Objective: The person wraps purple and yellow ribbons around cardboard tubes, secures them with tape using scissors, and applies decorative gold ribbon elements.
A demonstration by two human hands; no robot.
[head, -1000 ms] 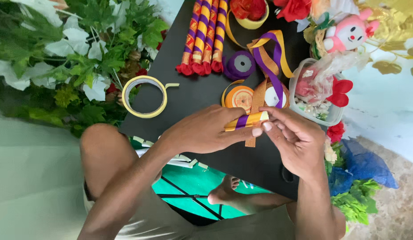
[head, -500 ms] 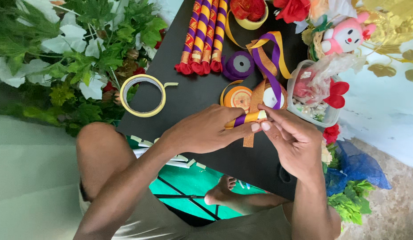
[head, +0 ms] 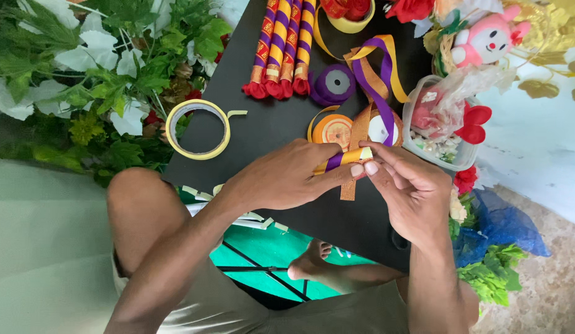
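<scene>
Two hands | left hand (head: 281, 179) and right hand (head: 411, 192) fingers pinching yellow-purple ribbon strip (head: 344, 158) | risk: loose pinch, ribbon could slip and unfold

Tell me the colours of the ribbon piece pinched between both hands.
Yellow and purple bands, on the ribbon piece held by the left hand and right hand; head view.
</scene>
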